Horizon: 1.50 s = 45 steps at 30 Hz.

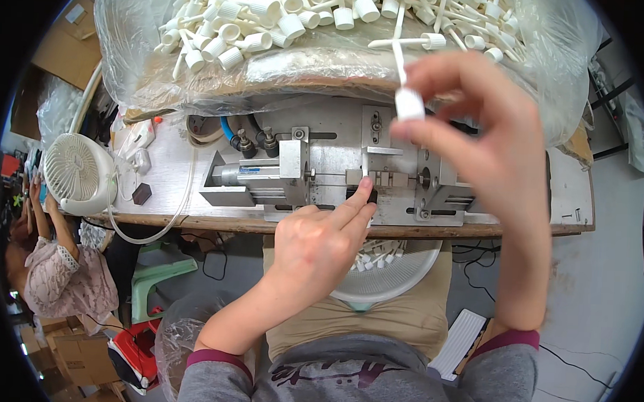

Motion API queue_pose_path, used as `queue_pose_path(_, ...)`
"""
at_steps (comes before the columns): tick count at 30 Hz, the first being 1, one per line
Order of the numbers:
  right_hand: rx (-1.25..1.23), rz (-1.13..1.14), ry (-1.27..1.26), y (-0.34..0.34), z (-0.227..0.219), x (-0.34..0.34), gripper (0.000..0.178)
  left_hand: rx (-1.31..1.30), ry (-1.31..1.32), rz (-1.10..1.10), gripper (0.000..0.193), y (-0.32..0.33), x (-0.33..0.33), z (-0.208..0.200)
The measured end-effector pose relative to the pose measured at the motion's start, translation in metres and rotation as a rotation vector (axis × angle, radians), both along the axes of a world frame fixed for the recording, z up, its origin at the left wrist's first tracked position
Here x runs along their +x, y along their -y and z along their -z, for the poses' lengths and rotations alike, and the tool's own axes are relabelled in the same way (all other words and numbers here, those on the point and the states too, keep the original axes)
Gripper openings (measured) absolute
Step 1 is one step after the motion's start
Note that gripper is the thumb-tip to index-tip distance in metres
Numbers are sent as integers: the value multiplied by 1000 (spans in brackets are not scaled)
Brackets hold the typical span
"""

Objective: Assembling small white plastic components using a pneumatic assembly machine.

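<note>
My right hand (474,114), raised over the right side of the metal clamping machine (295,168), pinches a white ribbed cap with a long thin stem (409,103) between thumb and fingers. The hand is slightly blurred. My left hand (320,240) is at the machine's middle, index finger stretched forward onto another white stemmed cap (366,162) lying in the metal block (392,179). Its stem shows beyond the fingertip; the rest is under my fingers. My left thumb is hidden.
A heap of white stemmed caps (293,23) lies on plastic sheeting behind the machine. A basket (422,272) with more pieces sits on my lap below the table edge (477,233). A white fan (78,173) and tubing stand at left; another person (71,274) is beyond.
</note>
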State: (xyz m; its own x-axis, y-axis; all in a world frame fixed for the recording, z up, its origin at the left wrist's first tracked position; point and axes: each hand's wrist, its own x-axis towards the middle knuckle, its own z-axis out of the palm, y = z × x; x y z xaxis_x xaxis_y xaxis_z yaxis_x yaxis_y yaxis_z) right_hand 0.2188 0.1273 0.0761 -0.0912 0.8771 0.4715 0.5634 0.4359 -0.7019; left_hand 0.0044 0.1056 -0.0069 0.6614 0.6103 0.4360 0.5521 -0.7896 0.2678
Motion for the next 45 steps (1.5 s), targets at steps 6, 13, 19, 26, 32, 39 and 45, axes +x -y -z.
queue_pose_path(6,274,81,334,70,66,-20,38,139,328,55,12,-51,-1,-48)
queue_pose_path(13,140,149,550,88,98,-50,36,426,196,-23,14,-130,70,-89)
queue_pose_path(19,105,150,661,71,93,-50,31,191,-153,-57,13,-157,99,-91)
queue_pose_path(26,107,162,748,67,92,-59,24,363,322,99,12,-125,72,-89)
queue_pose_path(32,-85,-7,-19,75,33,-43,18,323,416,158,34,-63,10,-85)
queue_pose_path(39,-164,-1009,-1112,96,5,-27,33,-3,404,88,39,-6,-12,-51)
queue_pose_path(45,-215,-804,-1295,119,-2,-42,29,-101,395,65,44,16,-22,-27)
